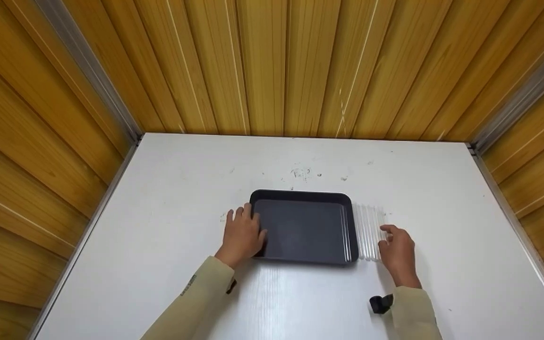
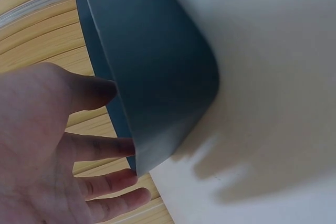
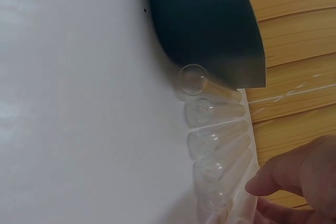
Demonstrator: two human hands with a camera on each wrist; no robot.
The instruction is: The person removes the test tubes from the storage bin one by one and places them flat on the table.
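A dark rectangular tray (image 1: 300, 231) lies on the white table, with my left hand (image 1: 243, 233) at its left rim. The thumb (image 2: 97, 94) and index finger reach over that rim; the other fingers are spread alongside. Just right of the tray, several clear tubes (image 1: 369, 231) with rounded ends lie side by side. At the outer edge of this row is my right hand (image 1: 399, 250), thumb and index finger bent with a gap between their tips. In the right wrist view the thumb tip (image 3: 254, 186) is right at the outermost tube (image 3: 244, 203). Inside the tray, a clear tube (image 1: 346, 231) lies along the right wall.
Yellow wood-patterned panels (image 1: 262, 66) wall in the table (image 1: 300, 297) at the back and both sides, with grey metal strips at the corners. Small dark marks (image 1: 301, 173) spot the tabletop behind the tray. A black device (image 1: 380, 304) is at my right wrist.
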